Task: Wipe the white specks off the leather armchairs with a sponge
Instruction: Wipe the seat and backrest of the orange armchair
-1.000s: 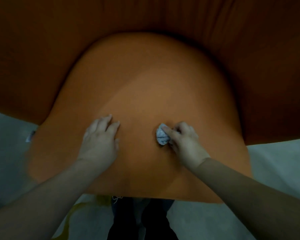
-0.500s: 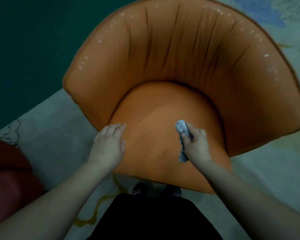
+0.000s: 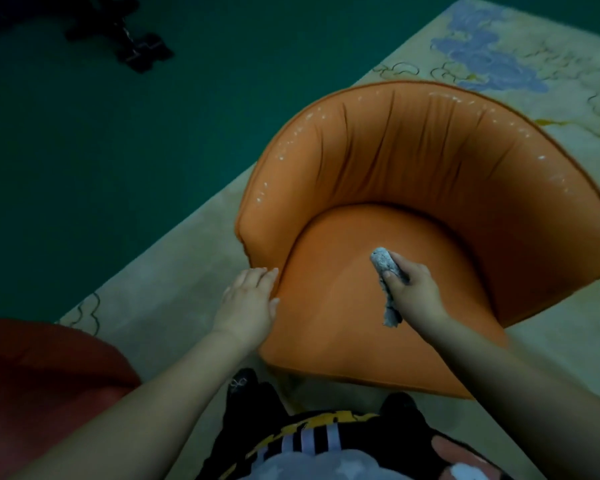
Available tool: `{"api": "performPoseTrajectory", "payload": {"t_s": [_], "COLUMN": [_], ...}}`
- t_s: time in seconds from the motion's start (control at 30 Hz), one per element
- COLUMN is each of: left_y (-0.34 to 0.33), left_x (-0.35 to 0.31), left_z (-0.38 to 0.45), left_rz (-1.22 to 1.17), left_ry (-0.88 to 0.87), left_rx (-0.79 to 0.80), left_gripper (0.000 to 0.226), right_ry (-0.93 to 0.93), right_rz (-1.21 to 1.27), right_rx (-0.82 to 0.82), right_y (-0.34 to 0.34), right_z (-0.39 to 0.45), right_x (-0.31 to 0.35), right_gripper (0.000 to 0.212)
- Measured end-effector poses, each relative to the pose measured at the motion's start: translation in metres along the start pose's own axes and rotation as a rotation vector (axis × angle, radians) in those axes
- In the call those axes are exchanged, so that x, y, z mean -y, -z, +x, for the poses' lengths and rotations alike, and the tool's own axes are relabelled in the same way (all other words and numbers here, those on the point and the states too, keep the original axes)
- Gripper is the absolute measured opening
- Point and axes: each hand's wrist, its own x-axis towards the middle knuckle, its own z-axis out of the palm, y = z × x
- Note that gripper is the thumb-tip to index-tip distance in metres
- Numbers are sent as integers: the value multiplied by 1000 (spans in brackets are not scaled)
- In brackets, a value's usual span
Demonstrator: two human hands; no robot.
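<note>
Sponge [image 3: 386, 268], grey, crumpled, gripped in right hand [image 3: 411, 292], fingers curled round it, above centre of seat cushion; contact with leather not discernible. Orange armchair [image 3: 430, 174] stood on patterned rug [image 3: 174, 271]. White specks [image 3: 293, 142] lined backrest upper rim. Left hand [image 3: 248, 306] flat, fingers straight, at seat's left edge. Red chair [image 3: 32, 368] near rug's left edge.

The armchair [image 3: 430, 188] runs off the right edge, and the arms and hands cover part of its seat front. The right hand [image 3: 409, 292] hides the sponge's [image 3: 383, 261] middle. The red seat [image 3: 32, 375] is cut off at left.
</note>
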Motion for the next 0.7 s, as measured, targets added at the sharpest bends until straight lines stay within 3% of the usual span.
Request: {"api": "performPoseTrajectory", "payload": {"t_s": [0.4, 0.7], "left_y": [84, 97], "left_x": [115, 118], "left_z": [67, 128], "left_rz": [20, -29], "left_ry": [-255, -190], "left_rx": [29, 22], "left_gripper": [59, 60], "right_ry": [-205, -169], "right_rz": [213, 218], "right_rx": [-274, -229], "right_y": [-99, -91], "right_z": [-7, 27], "right_x": [103, 118], "right_gripper": [43, 43]}}
